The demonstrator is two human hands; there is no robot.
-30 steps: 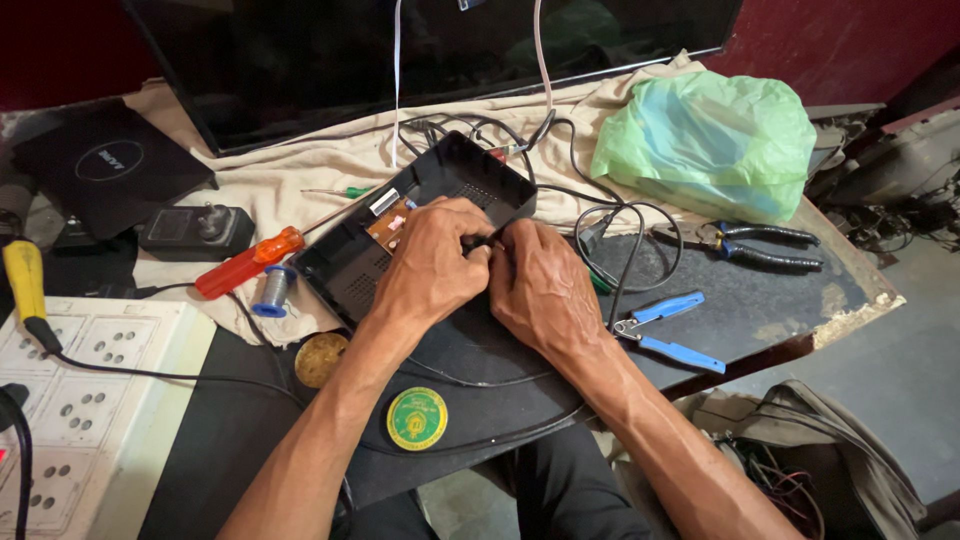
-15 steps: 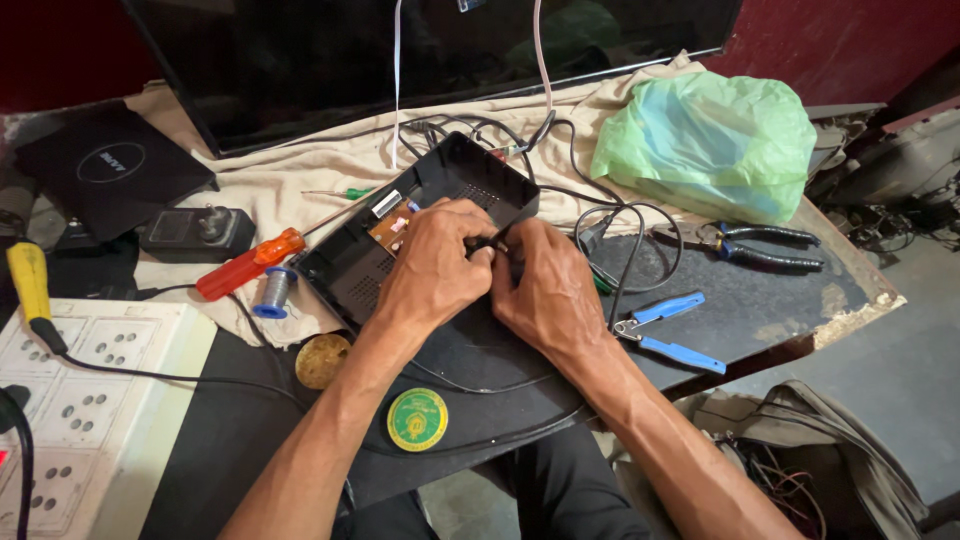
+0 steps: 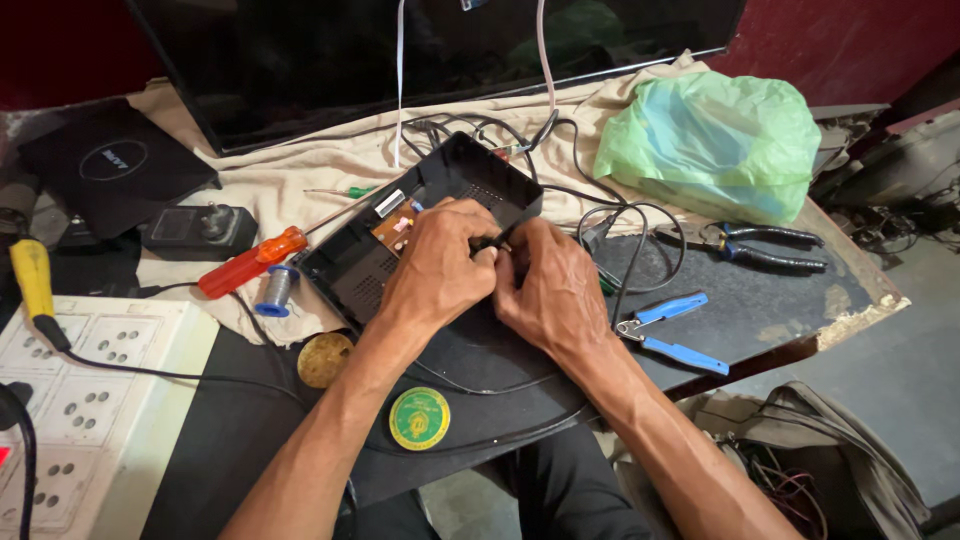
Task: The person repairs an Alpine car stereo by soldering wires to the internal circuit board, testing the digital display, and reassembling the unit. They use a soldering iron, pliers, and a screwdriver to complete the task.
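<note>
Head-camera footage is filled by a cluttered workbench on which an opened black plastic casing (image 3: 420,235) is laid, tilted, on a beige cloth (image 3: 330,160), with a small brown circuit board (image 3: 393,228) exposed inside it. The left hand (image 3: 435,270) is pressed over the near edge of the casing, its fingers curled tightly, and the right hand (image 3: 550,290) is set against it, knuckles touching. A thin dark item (image 3: 490,243) is pinched between the fingertips of both hands; what it is cannot be told. Left of the casing, an orange-handled screwdriver (image 3: 250,263) is laid beside a small spool of solder (image 3: 274,291), and a yellow-handled tool (image 3: 32,280) is rested on a white socket board (image 3: 90,400). Right of the hands, blue-handled cutters (image 3: 670,330) and dark pliers (image 3: 755,247) are seen on the black mat, near a green plastic bag (image 3: 710,145). A round green tin (image 3: 419,418) is placed just in front of the forearms.
</note>
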